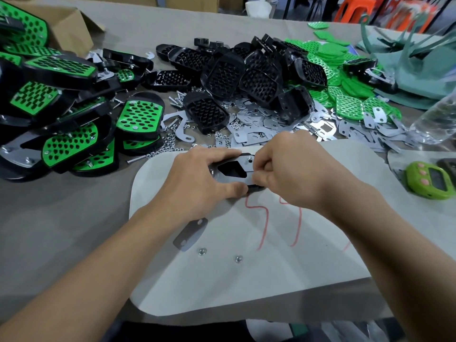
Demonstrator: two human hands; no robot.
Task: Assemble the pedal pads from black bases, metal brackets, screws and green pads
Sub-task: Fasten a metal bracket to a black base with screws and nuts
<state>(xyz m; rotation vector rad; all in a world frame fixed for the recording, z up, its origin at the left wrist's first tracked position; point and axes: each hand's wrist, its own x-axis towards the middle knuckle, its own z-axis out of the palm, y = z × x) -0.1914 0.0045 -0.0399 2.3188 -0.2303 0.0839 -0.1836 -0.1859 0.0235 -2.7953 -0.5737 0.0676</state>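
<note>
My left hand (199,178) grips a black base with a metal bracket (237,178) laid on top of it, held flat on the white mat (308,267). My right hand (288,169) pinches the bracket's right edge beside a screw tip (250,158); what sits between its fingertips is hidden. A second small metal bracket (190,234) and two nuts (202,251) (238,259) lie loose on the mat near me. Piles of black bases (246,75), metal brackets (271,127) and green pads (350,104) lie beyond my hands.
Finished green-and-black pedal pads (61,114) are stacked at the left beside a cardboard box (71,25). Loose screws and nuts (170,139) are scattered ahead. A green timer (429,180) lies at the right, near a clear plastic bottle (436,119).
</note>
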